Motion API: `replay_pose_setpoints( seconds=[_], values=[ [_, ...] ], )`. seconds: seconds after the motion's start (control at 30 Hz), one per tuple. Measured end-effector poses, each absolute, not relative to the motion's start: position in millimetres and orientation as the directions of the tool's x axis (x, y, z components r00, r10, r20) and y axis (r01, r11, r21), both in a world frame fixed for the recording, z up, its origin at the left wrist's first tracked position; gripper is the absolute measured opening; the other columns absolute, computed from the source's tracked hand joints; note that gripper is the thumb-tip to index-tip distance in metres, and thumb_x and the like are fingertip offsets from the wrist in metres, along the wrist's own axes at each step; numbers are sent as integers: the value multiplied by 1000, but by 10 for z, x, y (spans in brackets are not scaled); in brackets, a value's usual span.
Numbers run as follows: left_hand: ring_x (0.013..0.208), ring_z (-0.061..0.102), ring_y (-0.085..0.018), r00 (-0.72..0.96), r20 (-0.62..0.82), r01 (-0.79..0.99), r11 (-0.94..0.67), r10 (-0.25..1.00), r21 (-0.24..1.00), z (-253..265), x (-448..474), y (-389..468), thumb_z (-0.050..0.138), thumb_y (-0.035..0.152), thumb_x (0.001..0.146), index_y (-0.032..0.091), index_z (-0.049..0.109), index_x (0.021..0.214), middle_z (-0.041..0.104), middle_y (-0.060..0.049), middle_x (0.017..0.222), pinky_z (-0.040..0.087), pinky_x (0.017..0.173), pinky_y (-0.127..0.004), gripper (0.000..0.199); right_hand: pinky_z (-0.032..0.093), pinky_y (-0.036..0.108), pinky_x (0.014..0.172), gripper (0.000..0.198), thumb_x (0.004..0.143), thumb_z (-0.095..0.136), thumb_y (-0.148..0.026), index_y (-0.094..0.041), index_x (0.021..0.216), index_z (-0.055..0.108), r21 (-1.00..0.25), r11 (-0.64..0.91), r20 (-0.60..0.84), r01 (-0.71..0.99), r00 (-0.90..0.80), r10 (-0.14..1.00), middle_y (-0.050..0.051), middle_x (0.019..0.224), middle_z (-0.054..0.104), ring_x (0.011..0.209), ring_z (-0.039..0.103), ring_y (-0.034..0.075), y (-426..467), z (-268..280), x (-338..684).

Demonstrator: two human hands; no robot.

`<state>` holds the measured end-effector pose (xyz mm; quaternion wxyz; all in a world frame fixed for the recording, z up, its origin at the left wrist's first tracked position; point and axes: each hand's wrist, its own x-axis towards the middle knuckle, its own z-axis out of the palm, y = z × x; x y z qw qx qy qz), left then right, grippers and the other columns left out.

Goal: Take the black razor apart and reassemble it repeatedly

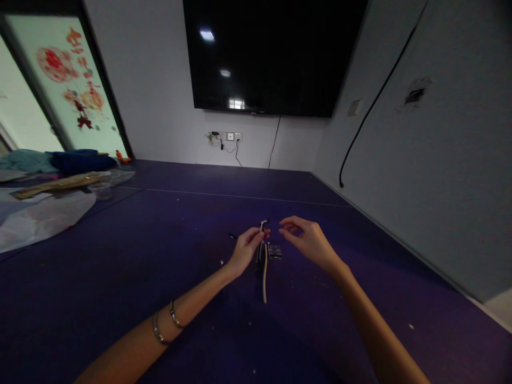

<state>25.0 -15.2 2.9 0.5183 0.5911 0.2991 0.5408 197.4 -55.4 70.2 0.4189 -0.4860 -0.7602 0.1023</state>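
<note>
1. The left hand (243,252) grasps a slim piece (261,227) between thumb and fingers; that grip is closed on it.
2. The right hand (311,241) is released: thumb and fingers curl toward each other with a gap between, and nothing shows in them.
3. The piece lies left of the right hand's grip, across a small gap. Its long axis runs roughly near to far, or stands tilted up; one view cannot settle which. Its far end bends right, toward the right fingertips.
4. The left hand is nearer, being in contact.
5. Just right of the piece's lower part are a beige strip (264,278), running near to far, and a small dark block (275,252) on the purple surface (192,320).
</note>
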Motion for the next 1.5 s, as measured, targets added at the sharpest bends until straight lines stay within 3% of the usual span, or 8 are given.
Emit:
replay_pose_setpoints(
  seconds=[0.17,0.37,0.53,0.67,0.83,0.9,1.17,1.5],
  values=[
    [102,58,-22,274,309,-334,-211,911,919,91,189,-73,58,36,79,16,68,94,67,-9,105,41,90,-34,27,40,22,52,26,82,51,-36,-17,75,67,-580,440,343,686,-284,895,2,64,63,57,56,12,-573,669,1949],
    [100,59,-23,320,257,-470,-82,912,879,209,186,-166,59,34,79,13,69,90,65,-13,109,45,84,-33,26,36,18,42,27,85,48,-38,-17,91,63,-736,395,182,550,-401,898,-2,59,57,46,51,8,-572,490,1724],
    [96,61,-25,389,257,-482,-42,885,875,253,194,-233,56,37,80,13,69,90,66,-13,106,49,71,-31,29,37,17,43,23,85,47,-35,-15,82,59,-827,374,185,420,-425,886,-2,59,53,47,49,7,-572,368,1527],
    [94,62,-24,418,203,-370,-38,886,928,264,162,-168,57,41,78,14,69,86,67,-12,101,49,72,-30,30,36,18,45,27,84,48,-38,-14,73,57,-844,387,239,372,-385,891,-2,59,51,49,47,8,-558,322,1461],
    [95,62,-24,365,-82,-96,126,927,987,263,-62,144,50,40,80,14,68,87,67,-14,103,46,67,-30,32,29,20,44,34,83,46,-41,-15,62,55,-815,300,218,495,-218,951,-4,49,44,45,40,8,-448,183,1491],
    [99,60,-25,333,-131,-76,165,934,983,270,-194,283,43,36,81,13,66,90,64,-14,112,46,68,-31,34,26,20,44,35,81,47,-38,-15,55,53,-784,234,179,575,-151,972,-5,46,40,45,38,8,-390,92,1505],
    [101,60,-24,154,-70,-67,81,986,994,294,-496,532,42,30,77,13,65,89,60,-15,118,44,78,-33,31,27,22,46,31,76,49,-28,-16,48,55,-600,100,31,794,-102,994,0,46,49,48,49,11,-314,-226,1437],
    [98,60,-25,109,-22,17,21,994,1000,226,-476,540,44,33,74,13,66,85,64,-15,111,43,79,-36,32,38,23,53,31,78,51,-35,-15,56,63,-456,77,2,887,-85,996,9,60,65,61,63,18,-357,-299,1372]
  ],
)
